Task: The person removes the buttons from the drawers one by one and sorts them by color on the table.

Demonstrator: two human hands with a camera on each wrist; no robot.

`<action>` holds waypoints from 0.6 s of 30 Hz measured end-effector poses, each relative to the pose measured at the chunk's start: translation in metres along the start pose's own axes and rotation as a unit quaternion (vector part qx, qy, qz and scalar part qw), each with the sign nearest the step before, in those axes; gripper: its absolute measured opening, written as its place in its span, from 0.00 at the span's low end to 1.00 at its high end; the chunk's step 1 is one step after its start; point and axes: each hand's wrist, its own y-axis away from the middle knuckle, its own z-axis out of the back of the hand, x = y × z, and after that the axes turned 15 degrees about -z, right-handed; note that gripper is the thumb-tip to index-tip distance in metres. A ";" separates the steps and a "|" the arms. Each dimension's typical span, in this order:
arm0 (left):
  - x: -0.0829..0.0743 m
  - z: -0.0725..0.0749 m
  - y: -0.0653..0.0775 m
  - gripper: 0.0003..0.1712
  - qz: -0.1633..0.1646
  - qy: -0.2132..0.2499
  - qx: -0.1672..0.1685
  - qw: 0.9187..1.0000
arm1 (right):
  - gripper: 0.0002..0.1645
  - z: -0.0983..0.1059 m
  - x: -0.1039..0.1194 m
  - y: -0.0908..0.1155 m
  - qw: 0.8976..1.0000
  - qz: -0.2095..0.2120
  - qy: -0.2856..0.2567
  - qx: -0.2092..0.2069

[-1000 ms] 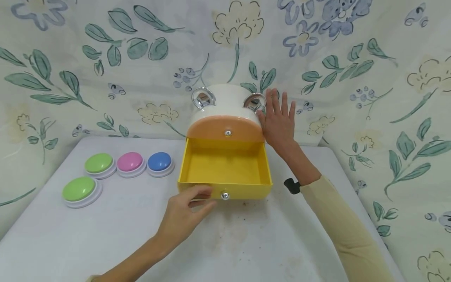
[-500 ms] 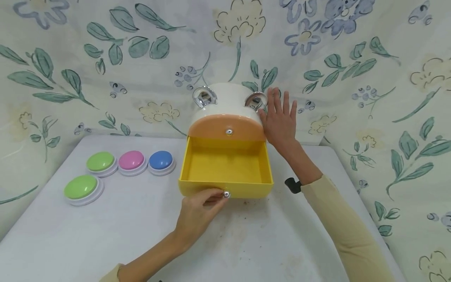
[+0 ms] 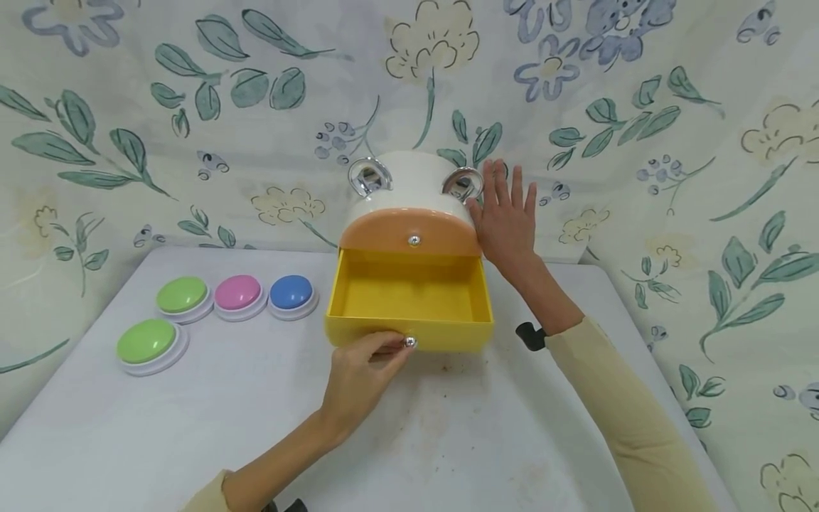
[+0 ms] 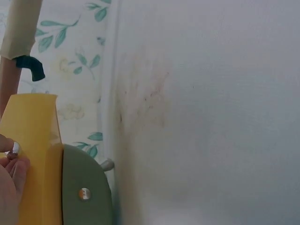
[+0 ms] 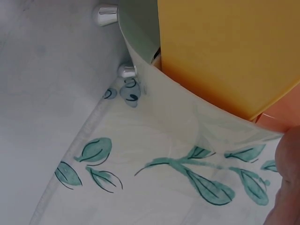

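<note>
A rounded white cabinet [image 3: 416,181] with two shiny ring-like ornaments on top stands at the table's back. Its yellow drawer [image 3: 451,336] is pulled out, and the inside that shows holds nothing. My left hand [image 3: 358,377] pinches the small silver knob [image 3: 410,342] on the drawer front between thumb and fingers. Against the cabinet's right side, near one ornament, rests my right hand [image 3: 507,220] with its fingers straight. Above the yellow drawer is a closed orange drawer [image 3: 377,233]. In the left wrist view, a green drawer [image 4: 86,171] with a knob shows below the yellow one.
Several round push buttons on white bases lie left of the cabinet: a green button [image 3: 181,294], a pink button [image 3: 237,292], a blue button [image 3: 291,292] and a nearer green button [image 3: 146,341]. Floral cloth [image 3: 269,142] hangs behind the white table [image 3: 512,441].
My left hand has moved right along the drawer front and taken hold of the knob. The yellow drawer has since slid slightly inward. My right hand stays in place.
</note>
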 end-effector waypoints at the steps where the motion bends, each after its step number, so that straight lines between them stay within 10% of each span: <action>1: 0.002 0.000 -0.001 0.13 0.003 0.000 0.000 1.000 | 0.41 0.000 0.000 0.000 1.000 0.000 -0.001 0.002; 18: 0.039 -0.012 -0.036 0.09 0.048 0.001 0.010 0.999 | 0.41 -0.001 0.000 0.001 1.000 0.003 -0.005 -0.008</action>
